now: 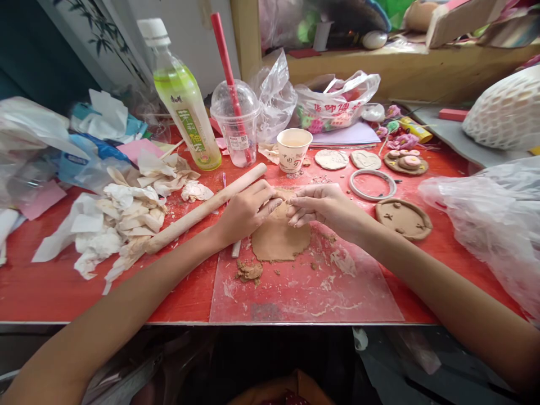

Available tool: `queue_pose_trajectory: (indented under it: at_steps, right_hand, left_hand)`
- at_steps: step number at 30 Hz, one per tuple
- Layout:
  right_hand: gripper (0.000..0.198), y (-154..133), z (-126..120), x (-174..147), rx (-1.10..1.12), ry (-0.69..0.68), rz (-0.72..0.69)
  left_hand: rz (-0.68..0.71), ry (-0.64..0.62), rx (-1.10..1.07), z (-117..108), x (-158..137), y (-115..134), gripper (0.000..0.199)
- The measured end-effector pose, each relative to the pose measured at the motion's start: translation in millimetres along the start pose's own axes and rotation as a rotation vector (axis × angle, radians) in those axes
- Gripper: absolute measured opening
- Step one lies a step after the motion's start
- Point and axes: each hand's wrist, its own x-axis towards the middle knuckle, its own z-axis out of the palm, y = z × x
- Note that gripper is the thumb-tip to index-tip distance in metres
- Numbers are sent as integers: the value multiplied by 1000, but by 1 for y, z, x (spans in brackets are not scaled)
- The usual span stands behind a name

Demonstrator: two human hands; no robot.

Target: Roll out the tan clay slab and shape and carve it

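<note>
My left hand (pixel 248 209) and my right hand (pixel 320 207) are held close together above a flat brown clay slab (pixel 280 242). The fingers of both are pinched; whatever lies between the fingertips is too small to make out. Under the slab lies a clear plastic sheet (pixel 304 292), smeared with clay. A crumbly clay lump (pixel 248 271) sits at the slab's near left. Close behind my left hand, a wooden rolling pin (pixel 206 208) lies slantwise. To the right of my right hand are a pale ring (pixel 372 184) and a round clay plaque with a raised rim (pixel 404 219).
Crumpled tissues (pixel 122 214) cover the left side of the red table (pixel 177 304). Behind my hands stand a paper cup (pixel 294 151), a plastic cup with a red straw (pixel 236 126) and a tea bottle (pixel 185 107). Plastic bags (pixel 489 219) lie at right.
</note>
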Motion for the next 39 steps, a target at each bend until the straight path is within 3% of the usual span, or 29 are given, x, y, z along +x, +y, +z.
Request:
queue_pose_trajectory:
  at_steps: [12, 24, 31, 35, 39]
  right_hand:
    - [12, -1, -1, -1, -10, 3, -37]
    - [20, 3, 2, -1, 18, -79, -8]
    - [21, 4, 6, -1, 55, -147, -102]
    - [19, 1, 3, -1, 65, -21, -122]
    - [21, -1, -1, 1, 168, 40, -129]
  left_hand:
    - [-4, -7, 13, 0, -1, 0, 12]
    - [-8, -10, 132, 3, -1, -3, 4]
    - [-161, 61, 145, 4, -1, -1, 5]
    - [-225, 105, 70, 2, 0, -1, 10]
    - [-174, 93, 29, 2, 0, -1, 14]
